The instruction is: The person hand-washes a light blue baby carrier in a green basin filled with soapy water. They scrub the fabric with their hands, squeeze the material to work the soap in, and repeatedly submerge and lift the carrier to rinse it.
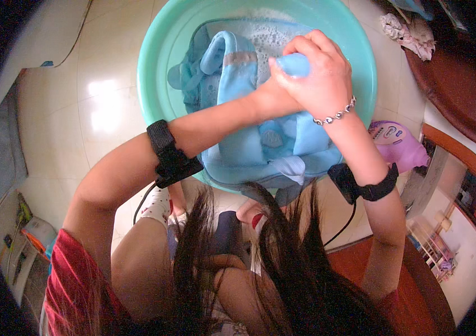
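Over a round turquoise plastic basin (156,84) set on a pale glossy tiled floor (98,112), two bare hands work a light-blue wet cloth garment (238,73) that lies bunched in soapy water. The right hand (319,70), wearing a silver bead bracelet (336,116), is closed in a tight grip around a bunched fold of the blue fabric, a rounded knob of which shows between thumb and fingers. The left hand (274,95) is mostly hidden beneath the right; it appears to press against the same fold, but whether its fingers are curled or spread cannot be told. The hands are probably stacked so that one bunch of fabric is squeezed between both. A black strap with a small box (172,155) circles the left forearm, and a like black strap (361,185) circles the right; each trails a thin black cable.

The garment's long axis runs roughly from the far side of the basin toward the person, with its near end draped over the near rim, likely so that the worked part stays lifted clear of the suds (268,36). A rolled pale-blue edge arches upward at the left of the heap.

Beside the basin on the right lie a purple plastic pouch (397,143) and, farther off, a crumpled pale floral cloth (409,33). Dark hair (282,252) hangs into the lower field.
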Tool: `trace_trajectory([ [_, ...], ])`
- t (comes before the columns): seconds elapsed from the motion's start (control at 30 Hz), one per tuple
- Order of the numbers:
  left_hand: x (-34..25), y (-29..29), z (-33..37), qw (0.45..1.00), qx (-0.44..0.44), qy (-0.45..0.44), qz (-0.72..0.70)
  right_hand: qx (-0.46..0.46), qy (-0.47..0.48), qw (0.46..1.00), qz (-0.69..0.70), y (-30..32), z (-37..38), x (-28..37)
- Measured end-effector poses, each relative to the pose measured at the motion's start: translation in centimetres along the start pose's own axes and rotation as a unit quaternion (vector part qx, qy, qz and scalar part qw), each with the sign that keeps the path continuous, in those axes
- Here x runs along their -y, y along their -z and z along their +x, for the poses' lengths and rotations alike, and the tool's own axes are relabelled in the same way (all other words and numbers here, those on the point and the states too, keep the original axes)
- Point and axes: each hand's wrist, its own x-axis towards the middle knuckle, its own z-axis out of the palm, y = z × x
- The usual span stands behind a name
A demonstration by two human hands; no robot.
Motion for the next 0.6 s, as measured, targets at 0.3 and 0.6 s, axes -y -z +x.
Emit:
trace_trajectory([
  [0.3, -0.8, -0.1, 0.7, 0.998, 0.053, 0.0, 0.043, 0.101, 0.028, 0.994, -0.007, -0.2, 0.8, -2.0],
  [0.6, -1.9, 1.8, 1.4, 0.928, 0.107, 0.319, -0.157, 0.167, -0.128, 0.969, 0.132, -0.3, 0.1, -3.9],
])
